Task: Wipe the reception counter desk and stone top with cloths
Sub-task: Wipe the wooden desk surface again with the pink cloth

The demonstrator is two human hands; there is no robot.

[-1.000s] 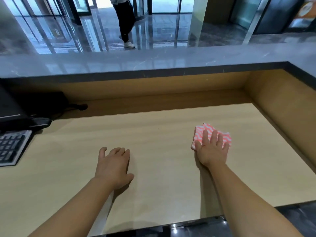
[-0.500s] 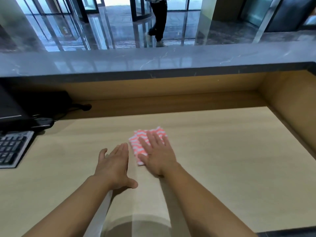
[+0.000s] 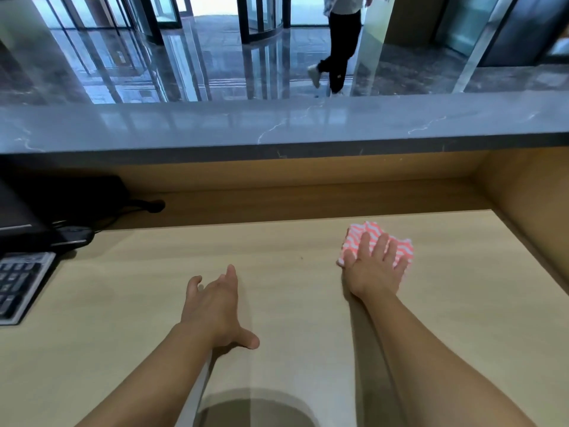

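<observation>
Pressing the pink-and-white striped cloth (image 3: 377, 241) flat under an open right hand (image 3: 374, 269), the person should overlap strokes across the pale wooden desk (image 3: 138, 288), open left hand (image 3: 215, 306) bracing.

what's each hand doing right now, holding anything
Left hand: open, empty, resting on the wooden desk.
Right hand: open, flat, pressing the pink striped cloth onto the desk.

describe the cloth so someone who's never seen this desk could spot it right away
Below the grey stone top lies a pale wooden desk. Toward its right side, near the back, the right hand presses flat on the cloth. It is the only patterned thing there: folded, with pink and white wavy stripes.
</observation>
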